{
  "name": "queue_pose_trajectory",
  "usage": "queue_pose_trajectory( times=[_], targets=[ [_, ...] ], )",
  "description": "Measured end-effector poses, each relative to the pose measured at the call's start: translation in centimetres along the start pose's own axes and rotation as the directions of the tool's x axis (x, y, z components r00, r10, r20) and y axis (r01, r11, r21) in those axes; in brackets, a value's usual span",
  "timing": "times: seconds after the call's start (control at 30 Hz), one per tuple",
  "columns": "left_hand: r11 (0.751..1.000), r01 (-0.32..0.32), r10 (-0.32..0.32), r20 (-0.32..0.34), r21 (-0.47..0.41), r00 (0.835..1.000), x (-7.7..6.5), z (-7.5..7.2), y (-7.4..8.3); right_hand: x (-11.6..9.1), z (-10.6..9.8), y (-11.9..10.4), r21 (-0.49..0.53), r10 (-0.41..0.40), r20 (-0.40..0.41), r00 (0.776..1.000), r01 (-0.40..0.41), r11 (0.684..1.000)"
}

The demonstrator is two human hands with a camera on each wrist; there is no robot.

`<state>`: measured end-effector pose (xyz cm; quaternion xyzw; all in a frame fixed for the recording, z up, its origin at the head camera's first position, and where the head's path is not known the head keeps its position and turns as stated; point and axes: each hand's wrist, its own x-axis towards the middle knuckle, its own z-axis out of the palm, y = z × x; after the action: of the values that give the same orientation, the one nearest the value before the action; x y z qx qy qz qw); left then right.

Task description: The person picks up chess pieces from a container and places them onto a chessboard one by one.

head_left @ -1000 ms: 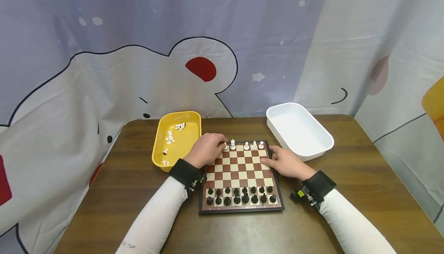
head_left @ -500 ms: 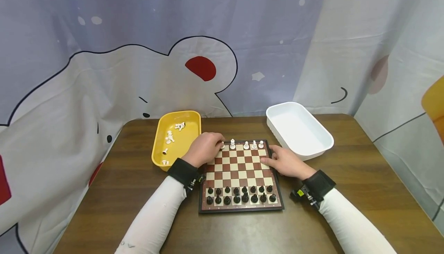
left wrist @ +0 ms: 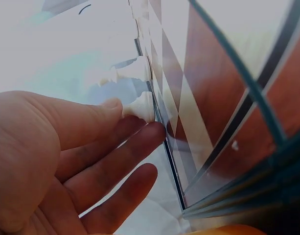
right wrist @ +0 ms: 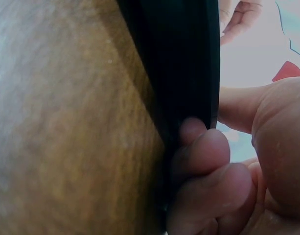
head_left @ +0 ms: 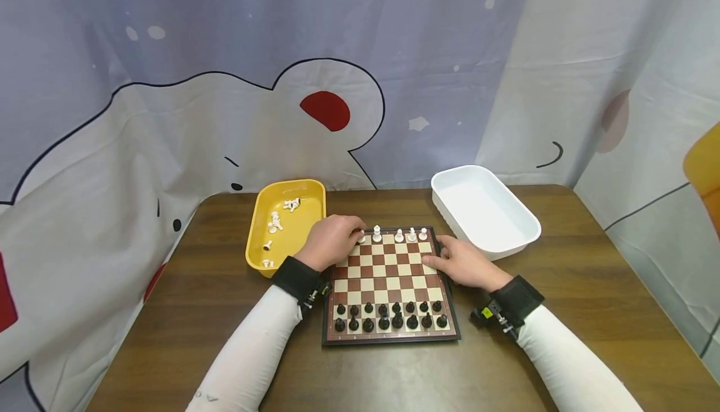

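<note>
My left hand (head_left: 332, 240) is at the far left corner of the chessboard (head_left: 388, 284), pinching a white chess piece (left wrist: 144, 106) between thumb and fingers. In the left wrist view the piece's base is right at the board's surface, while its top is hidden by the thumb. A taller white chess piece (head_left: 377, 234) stands beside it, and a few more white pieces (head_left: 412, 235) stand farther right in the same row. On the board's right edge my right hand (head_left: 464, 263) grips, thumb over the top, fingers (right wrist: 213, 152) curled against the dark side.
Several white pieces lie loose in a yellow tray (head_left: 309, 227) left of the board. A white tray (head_left: 486, 209) stands at the back right. Two rows of black chess pieces (head_left: 384, 322) fill the board's near side. A patterned curtain (head_left: 360, 130) hangs behind the table (head_left: 585, 287).
My left hand has shifted slightly left with the white chess piece. The right hand keeps its hold on the board's edge.
</note>
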<state>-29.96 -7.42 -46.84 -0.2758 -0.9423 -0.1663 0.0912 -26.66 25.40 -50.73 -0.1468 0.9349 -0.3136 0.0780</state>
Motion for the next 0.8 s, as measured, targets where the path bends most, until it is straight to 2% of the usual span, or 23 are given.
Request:
queue_pose_trajectory(
  times=[0.2, 0.53, 0.8],
  targets=[
    [1.0, 0.022, -0.022, -0.006, -0.003, 1.0, 0.14, 0.21, 0.18, 0.04, 0.04, 0.05, 0.004, 0.003, 0.007, 1.0, -0.003, 1.0],
    [1.0, -0.003, 0.003, -0.015, -0.03, 1.0, 0.28, 0.52, 0.39, 0.05, 0.05, 0.05, 0.001, -0.002, 0.004, 1.0, 0.002, 1.0],
    [0.999, 0.006, -0.007, -0.001, -0.051, 1.0, 0.37, 0.63, 0.35, -0.02, 0.12, 0.19, -0.003, -0.003, -0.003, 1.0, 0.003, 1.0]
  ],
)
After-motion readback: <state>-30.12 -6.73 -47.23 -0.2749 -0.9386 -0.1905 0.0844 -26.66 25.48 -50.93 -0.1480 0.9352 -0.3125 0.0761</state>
